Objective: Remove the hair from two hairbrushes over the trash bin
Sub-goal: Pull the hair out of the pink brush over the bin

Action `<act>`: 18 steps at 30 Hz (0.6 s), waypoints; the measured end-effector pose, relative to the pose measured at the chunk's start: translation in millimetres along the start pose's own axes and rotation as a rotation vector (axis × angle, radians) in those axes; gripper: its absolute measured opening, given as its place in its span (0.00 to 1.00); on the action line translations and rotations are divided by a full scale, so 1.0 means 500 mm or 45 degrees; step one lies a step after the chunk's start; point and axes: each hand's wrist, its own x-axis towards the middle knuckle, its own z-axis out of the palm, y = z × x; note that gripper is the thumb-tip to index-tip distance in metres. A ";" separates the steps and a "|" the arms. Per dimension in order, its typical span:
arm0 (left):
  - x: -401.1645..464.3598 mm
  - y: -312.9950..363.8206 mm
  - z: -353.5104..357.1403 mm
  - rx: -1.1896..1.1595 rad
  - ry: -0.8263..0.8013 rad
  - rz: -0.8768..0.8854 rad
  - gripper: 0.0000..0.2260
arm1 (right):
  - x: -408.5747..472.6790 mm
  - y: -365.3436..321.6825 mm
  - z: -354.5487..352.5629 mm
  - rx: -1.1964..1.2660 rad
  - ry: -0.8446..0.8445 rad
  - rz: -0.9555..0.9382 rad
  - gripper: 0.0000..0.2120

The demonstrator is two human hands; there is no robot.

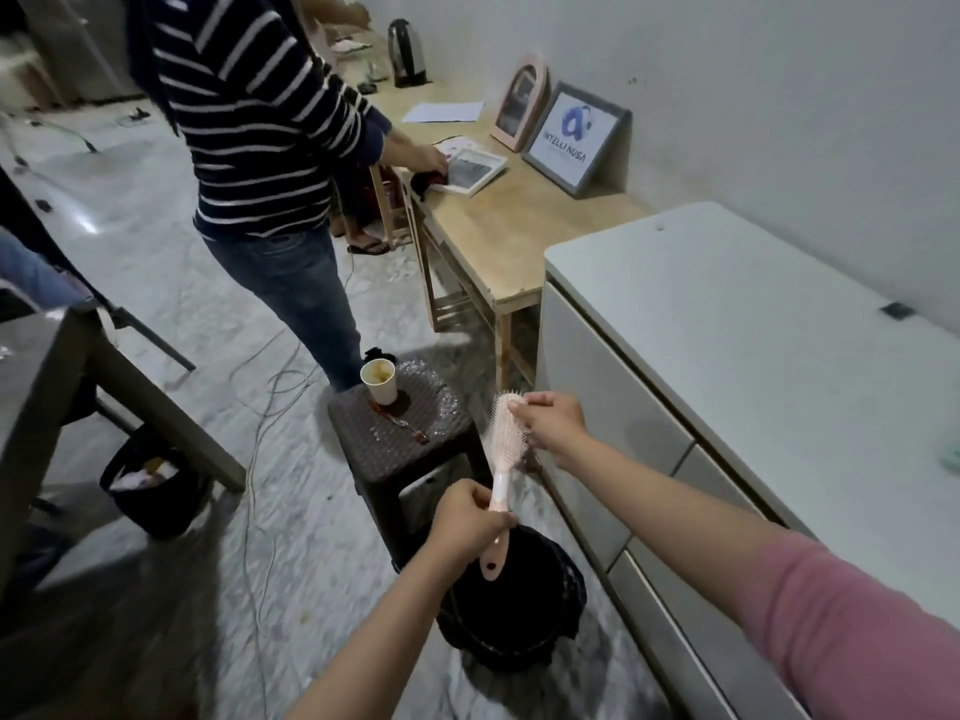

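Bin sits nearest you, dark and open-mouthed on the floor, and the tip of the pink hairbrush handle hangs right over its rim. Your left hand is wrapped round that handle low down, holding the brush nearly upright, long axis running up and away from you. Up at the head, your right hand pinches at the bristles near the top, so it's the closer hand to any hair there. Whether strands are caught I can't tell. Pull toward yourself and down, I'd say, so whatever comes free drops into the bin rather than onto the brown stool just beyond.
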 end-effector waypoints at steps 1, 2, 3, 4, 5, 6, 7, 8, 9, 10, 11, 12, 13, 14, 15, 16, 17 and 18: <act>-0.009 0.025 -0.017 0.009 -0.009 0.020 0.11 | -0.011 -0.031 -0.003 -0.003 0.012 -0.009 0.13; -0.018 0.049 -0.031 0.019 -0.019 0.044 0.10 | -0.020 -0.060 -0.007 -0.010 0.025 -0.019 0.12; -0.027 0.079 -0.047 0.021 -0.030 0.079 0.10 | -0.029 -0.095 -0.016 -0.007 0.042 -0.028 0.10; -0.035 0.105 -0.058 0.017 -0.038 0.107 0.10 | -0.037 -0.122 -0.023 0.003 0.056 -0.041 0.08; -0.043 0.129 -0.066 0.013 -0.047 0.137 0.10 | -0.047 -0.149 -0.031 0.019 0.073 -0.056 0.07; -0.050 0.164 -0.073 0.016 -0.065 0.168 0.10 | -0.058 -0.183 -0.051 0.044 0.099 -0.081 0.07; -0.053 0.182 -0.074 0.014 -0.074 0.188 0.09 | -0.068 -0.203 -0.062 0.059 0.110 -0.101 0.07; -0.058 0.207 -0.073 0.031 -0.090 0.217 0.09 | -0.076 -0.226 -0.082 0.071 0.129 -0.127 0.07; -0.062 0.230 -0.069 0.051 -0.104 0.243 0.10 | -0.082 -0.243 -0.101 0.082 0.150 -0.140 0.07; -0.064 0.250 -0.063 0.070 -0.122 0.260 0.10 | -0.087 -0.257 -0.122 0.096 0.174 -0.148 0.07; -0.067 0.275 -0.051 0.081 -0.144 0.281 0.10 | -0.093 -0.271 -0.150 0.121 0.208 -0.155 0.06; -0.068 0.294 -0.038 0.093 -0.166 0.296 0.11 | -0.097 -0.282 -0.174 0.139 0.236 -0.155 0.07; -0.070 0.315 -0.022 0.103 -0.189 0.312 0.11 | -0.099 -0.290 -0.202 0.160 0.269 -0.157 0.08; -0.074 0.336 -0.003 0.112 -0.219 0.333 0.11 | -0.103 -0.297 -0.232 0.187 0.304 -0.164 0.08; -0.081 0.358 0.021 0.121 -0.255 0.348 0.11 | -0.110 -0.302 -0.267 0.218 0.341 -0.172 0.09; -0.087 0.376 0.044 0.129 -0.285 0.359 0.11 | -0.114 -0.304 -0.301 0.244 0.373 -0.170 0.09; -0.093 0.393 0.067 0.142 -0.312 0.369 0.11 | -0.120 -0.306 -0.333 0.266 0.402 -0.169 0.09; -0.097 0.409 0.092 0.158 -0.331 0.388 0.11 | -0.123 -0.306 -0.367 0.274 0.426 -0.167 0.09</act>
